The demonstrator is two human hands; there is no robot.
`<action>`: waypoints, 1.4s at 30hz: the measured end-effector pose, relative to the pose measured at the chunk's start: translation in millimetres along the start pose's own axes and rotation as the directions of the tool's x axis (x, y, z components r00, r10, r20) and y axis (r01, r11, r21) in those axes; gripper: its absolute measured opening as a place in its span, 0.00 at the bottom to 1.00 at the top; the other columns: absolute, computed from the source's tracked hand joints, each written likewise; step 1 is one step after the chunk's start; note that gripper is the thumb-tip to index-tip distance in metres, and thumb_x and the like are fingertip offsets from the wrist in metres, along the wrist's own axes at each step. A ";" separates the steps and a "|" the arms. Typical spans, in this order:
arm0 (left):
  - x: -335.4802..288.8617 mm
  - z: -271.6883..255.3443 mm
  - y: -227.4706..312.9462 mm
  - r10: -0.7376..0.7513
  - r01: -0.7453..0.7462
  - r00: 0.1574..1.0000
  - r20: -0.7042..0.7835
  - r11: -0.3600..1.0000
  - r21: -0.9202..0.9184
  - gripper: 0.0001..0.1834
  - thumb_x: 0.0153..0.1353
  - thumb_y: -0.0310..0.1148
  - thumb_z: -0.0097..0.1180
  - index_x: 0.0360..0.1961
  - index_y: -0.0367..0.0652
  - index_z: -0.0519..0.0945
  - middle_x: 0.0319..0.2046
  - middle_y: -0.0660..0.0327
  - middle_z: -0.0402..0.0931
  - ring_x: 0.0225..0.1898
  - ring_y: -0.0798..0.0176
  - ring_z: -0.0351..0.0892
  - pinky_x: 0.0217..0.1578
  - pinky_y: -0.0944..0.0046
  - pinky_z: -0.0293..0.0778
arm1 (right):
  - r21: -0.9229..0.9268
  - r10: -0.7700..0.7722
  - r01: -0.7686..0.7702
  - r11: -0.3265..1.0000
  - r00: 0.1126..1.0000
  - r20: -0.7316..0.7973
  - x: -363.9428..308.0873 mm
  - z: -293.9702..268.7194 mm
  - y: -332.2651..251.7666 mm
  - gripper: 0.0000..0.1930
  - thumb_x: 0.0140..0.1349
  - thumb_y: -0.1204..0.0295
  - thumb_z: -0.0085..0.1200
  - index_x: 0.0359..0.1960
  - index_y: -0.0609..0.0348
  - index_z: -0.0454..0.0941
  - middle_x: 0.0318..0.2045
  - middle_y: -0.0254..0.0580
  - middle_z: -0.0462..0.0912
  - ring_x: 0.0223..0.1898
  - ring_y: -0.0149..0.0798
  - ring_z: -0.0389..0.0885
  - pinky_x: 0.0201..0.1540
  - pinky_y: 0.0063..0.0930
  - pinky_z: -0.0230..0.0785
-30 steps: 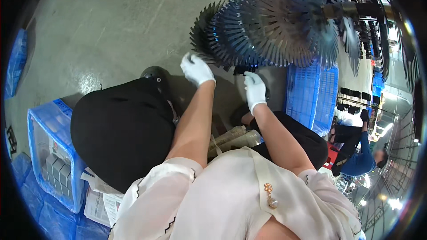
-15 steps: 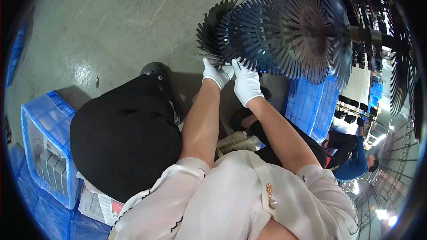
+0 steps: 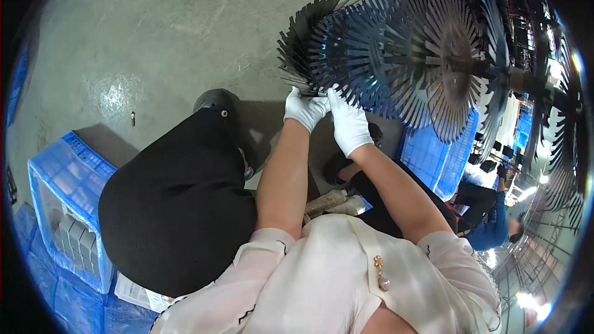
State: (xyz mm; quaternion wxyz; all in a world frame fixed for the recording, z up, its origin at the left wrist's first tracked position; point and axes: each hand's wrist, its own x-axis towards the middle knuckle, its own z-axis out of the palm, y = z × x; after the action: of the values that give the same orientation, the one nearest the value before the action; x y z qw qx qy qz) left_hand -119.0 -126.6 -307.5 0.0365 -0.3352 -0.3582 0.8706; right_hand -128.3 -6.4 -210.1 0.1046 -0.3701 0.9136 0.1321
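A tall rack of round tiers carries many dark, flat strips (image 3: 346, 55) that fan out around a central shaft (image 3: 467, 65). At the edge of the lowest tier, my white-gloved left hand (image 3: 305, 111) pinches at the strip ends, its fingers closed. Beside it, nearly touching, is my white-gloved right hand (image 3: 348, 124), with thumb and fingers closed at the same edge. A small dark piece shows between the two hands, and the fingertips are partly hidden by the strips.
A blue crate (image 3: 93, 210) with grey blocks stands at the left, near blue plastic sheeting (image 3: 74, 300) and printed paper (image 3: 139, 294). More blue crates (image 3: 436, 154) stand under the rack. A small cylinder (image 3: 133, 119) lies on the floor. A co-worker (image 3: 489, 226) is at the far right.
The rack sits a little farther right in view, and its tiers appear turned. Both hands have shifted slightly down and right, staying at the lowest tier's edge.
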 end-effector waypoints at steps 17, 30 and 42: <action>18.3 -7.8 15.1 -0.068 0.074 0.994 -0.088 0.996 0.058 0.30 0.75 0.47 0.23 0.58 0.36 0.71 0.54 0.47 0.77 0.50 0.44 0.79 0.46 0.36 0.79 | 0.021 0.032 -0.033 0.999 0.998 0.049 1.6 14.2 2.8 0.32 0.57 0.80 0.44 0.68 0.60 0.63 0.67 0.53 0.67 0.67 0.58 0.64 0.69 0.51 0.55; 17.4 -6.8 12.7 -0.055 0.067 0.986 -0.160 0.995 0.068 0.34 0.75 0.54 0.23 0.59 0.38 0.71 0.55 0.48 0.77 0.52 0.46 0.79 0.52 0.37 0.77 | 0.018 0.064 -0.063 0.998 0.995 -0.070 1.1 24.5 8.0 0.29 0.58 0.82 0.45 0.64 0.52 0.71 0.64 0.50 0.71 0.65 0.56 0.66 0.68 0.50 0.55; 9.2 -11.7 8.2 -0.042 0.058 0.995 -0.096 0.984 0.171 0.34 0.74 0.56 0.25 0.61 0.38 0.70 0.58 0.46 0.73 0.56 0.41 0.75 0.53 0.35 0.74 | 0.487 0.409 -0.285 0.826 0.897 -0.169 -13.5 35.7 -1.0 0.21 0.65 0.63 0.53 0.56 0.62 0.75 0.53 0.55 0.79 0.59 0.59 0.71 0.63 0.51 0.60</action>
State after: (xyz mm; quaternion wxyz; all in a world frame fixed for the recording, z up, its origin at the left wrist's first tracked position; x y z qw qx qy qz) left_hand -117.5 -122.8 -324.1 0.1040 -0.3612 -0.2874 0.8810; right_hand -114.8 13.0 -240.0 0.0377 -0.1761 0.9767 -0.1168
